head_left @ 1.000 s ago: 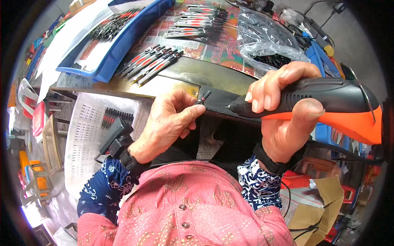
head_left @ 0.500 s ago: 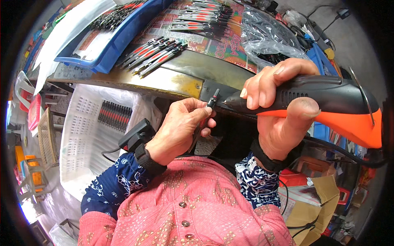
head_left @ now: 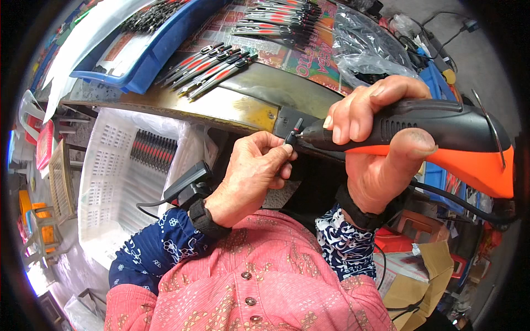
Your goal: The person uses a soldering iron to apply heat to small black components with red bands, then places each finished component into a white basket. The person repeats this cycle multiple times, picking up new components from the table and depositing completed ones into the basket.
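Pinched between the thumb and fingers of my left hand (head_left: 251,168) is a slim black tool (head_left: 290,139), its narrow end sticking up past the fingertips. Most of its body is hidden in the hand. My right hand (head_left: 371,176) is wrapped round a black-and-orange electric screwdriver (head_left: 452,124), thumb on the near side. The driver's nose points left, and its bit meets the side of the slim tool near its upper end. Both hands are just off the table's near edge.
Several slim red, black and silver tools (head_left: 212,71) lie on the metal-edged table (head_left: 232,110), beside a blue tray (head_left: 105,80). Another pile (head_left: 276,25) lies farther back. Lower left stands a white basket (head_left: 102,182) with a row of similar tools. A clear bag (head_left: 370,44) lies back right.
The slim tool in my left hand has come up to the screwdriver's bit and turned a little, closing the small gap. My right hand stays nearly where it was.
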A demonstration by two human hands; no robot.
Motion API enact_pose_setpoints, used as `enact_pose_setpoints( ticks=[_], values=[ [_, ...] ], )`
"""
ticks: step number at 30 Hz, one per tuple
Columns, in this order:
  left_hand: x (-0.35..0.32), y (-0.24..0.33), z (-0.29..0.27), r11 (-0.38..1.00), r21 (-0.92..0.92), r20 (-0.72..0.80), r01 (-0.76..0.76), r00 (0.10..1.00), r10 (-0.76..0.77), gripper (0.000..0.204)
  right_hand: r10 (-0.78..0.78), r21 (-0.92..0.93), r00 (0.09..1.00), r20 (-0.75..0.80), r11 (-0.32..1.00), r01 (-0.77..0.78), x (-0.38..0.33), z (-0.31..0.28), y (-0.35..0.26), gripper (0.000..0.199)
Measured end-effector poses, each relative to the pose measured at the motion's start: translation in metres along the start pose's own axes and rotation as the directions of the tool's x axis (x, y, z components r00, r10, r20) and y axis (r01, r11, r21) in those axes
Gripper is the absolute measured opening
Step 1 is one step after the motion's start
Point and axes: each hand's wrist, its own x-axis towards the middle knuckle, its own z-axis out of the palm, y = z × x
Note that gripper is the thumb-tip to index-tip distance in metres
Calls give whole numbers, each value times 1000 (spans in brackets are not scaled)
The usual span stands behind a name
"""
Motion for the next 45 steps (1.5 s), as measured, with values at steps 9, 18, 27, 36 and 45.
enact_pose_setpoints(
  ticks=[9, 18, 27, 36, 45],
  values=[
    [-1, 0, 1, 1000, 9, -3, 12, 1000, -12, 9, 28, 34, 999, 47, 999, -30, 4, 0, 0, 67],
    [-7, 3, 12, 999, 7, -72, 38, 997, -38, 7, -23, -128, 999, -33, 992, 19, 10, 4, 2, 68],
    [-9, 6, 13, 999, -34, -47, 31, 998, -33, 9, -51, -110, 998, -36, 993, 46, 10, 5, 5, 65],
    [-9, 8, 14, 997, -53, -26, 61, 998, -63, 7, -50, -136, 996, -72, 990, 40, 8, 6, 4, 67],
    [-8, 6, 10, 999, 0, -40, 41, 998, -41, 8, 16, -82, 999, -38, 996, -19, 8, 8, 1, 75]
  ],
)
